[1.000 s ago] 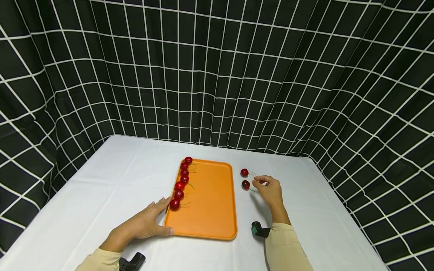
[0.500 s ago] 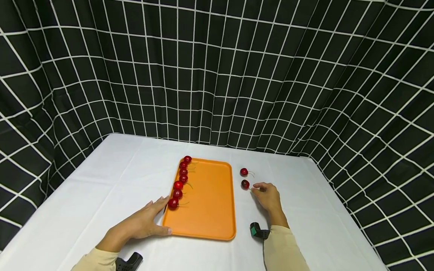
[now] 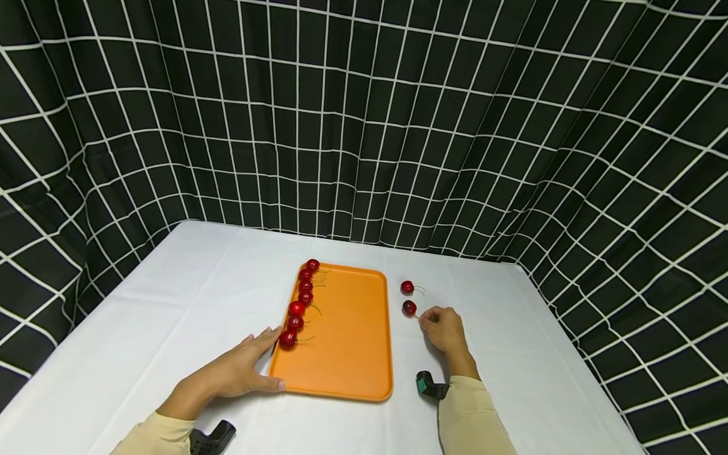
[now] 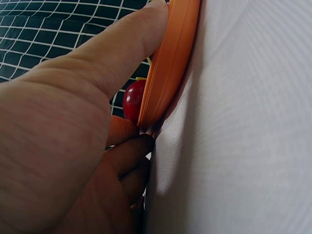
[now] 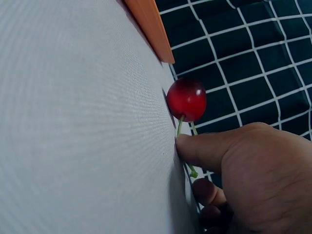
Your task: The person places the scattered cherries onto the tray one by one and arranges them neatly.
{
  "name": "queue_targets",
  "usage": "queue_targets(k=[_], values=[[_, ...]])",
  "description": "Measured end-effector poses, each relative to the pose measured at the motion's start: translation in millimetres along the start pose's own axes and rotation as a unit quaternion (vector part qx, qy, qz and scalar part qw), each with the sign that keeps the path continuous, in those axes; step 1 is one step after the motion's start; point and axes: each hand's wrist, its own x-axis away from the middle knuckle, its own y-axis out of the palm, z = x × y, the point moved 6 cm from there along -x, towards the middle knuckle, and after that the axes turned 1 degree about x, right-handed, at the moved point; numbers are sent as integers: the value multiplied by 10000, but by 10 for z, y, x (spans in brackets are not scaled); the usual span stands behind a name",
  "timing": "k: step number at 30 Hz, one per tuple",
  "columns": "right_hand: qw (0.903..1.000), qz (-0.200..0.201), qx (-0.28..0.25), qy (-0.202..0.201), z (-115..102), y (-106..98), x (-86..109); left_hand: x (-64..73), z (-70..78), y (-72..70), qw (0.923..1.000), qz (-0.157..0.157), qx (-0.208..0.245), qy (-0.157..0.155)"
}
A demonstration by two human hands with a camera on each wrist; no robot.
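My right hand (image 3: pixel 446 333) pinches the green stem of a dark red cherry (image 3: pixel 409 308) on the white cloth, right of the orange tray (image 3: pixel 341 344). In the right wrist view, the thumb tip lies on that stem, just below the glossy fruit (image 5: pixel 186 100), which sits at the cloth. At the tray's near left corner my left hand (image 3: pixel 230 374) lies spread, thumb against the front rim and fingertips along the left rim. The left wrist view shows its thumb (image 4: pixel 126 41) on the tray's edge. Several cherries (image 3: pixel 296 308) line the tray's left side, stems pointing right.
Another cherry (image 3: pixel 407 287) lies just beyond the pinched one, its stem pointing right. A white cloth (image 3: pixel 170 303) covers the table. Black curtains with a white grid (image 3: pixel 318 126) stand behind and at both sides. Each wrist wears a black device (image 3: pixel 432 385).
My right hand has come down and slightly nearer, and its fingers have closed on the lower cherry's stem. The left hand keeps its place at the tray corner; the whole view has shifted a little.
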Motion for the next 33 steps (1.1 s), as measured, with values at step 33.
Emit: queue_targets(k=[33], values=[[9943, 410, -960, -240, -440, -464, 103, -12, -23, 0, 10000, 5, 6, 16]])
